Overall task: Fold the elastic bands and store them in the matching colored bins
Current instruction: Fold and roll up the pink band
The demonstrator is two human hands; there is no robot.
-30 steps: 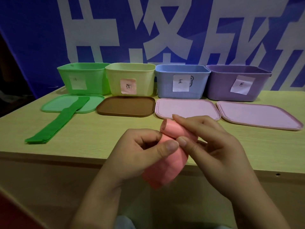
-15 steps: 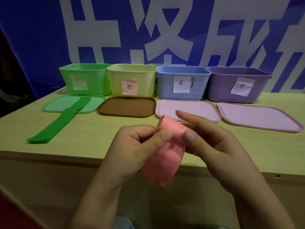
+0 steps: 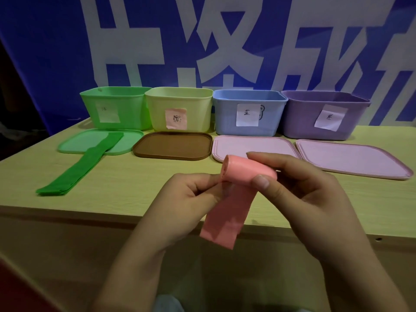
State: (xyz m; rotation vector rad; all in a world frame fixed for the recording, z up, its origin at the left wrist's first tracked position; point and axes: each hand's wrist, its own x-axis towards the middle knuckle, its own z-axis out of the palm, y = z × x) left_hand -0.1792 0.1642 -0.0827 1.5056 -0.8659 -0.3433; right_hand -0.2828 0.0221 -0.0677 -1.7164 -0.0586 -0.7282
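Observation:
A pink elastic band (image 3: 243, 174) is partly rolled into a short cylinder above the table's front edge, its loose tail hanging down over the edge. My left hand (image 3: 191, 199) pinches the roll's left end. My right hand (image 3: 299, 188) grips the roll from the right, thumb on its front. A green band (image 3: 78, 172) lies flat at the left, one end on the green lid (image 3: 74, 145). Along the back stand a green bin (image 3: 117, 109), a yellow bin with a pink label (image 3: 180, 109), a blue bin (image 3: 247, 113) and a purple bin (image 3: 324, 115).
In front of the bins lie a brown lid (image 3: 173, 146) and two pink lids (image 3: 252, 145) (image 3: 351, 158). The wooden table (image 3: 135, 188) has its front edge just below my hands. A blue banner with white characters hangs behind.
The roll has grown thicker and the hanging tail shorter. My left thumb has shifted from the front of the band to the roll's left end.

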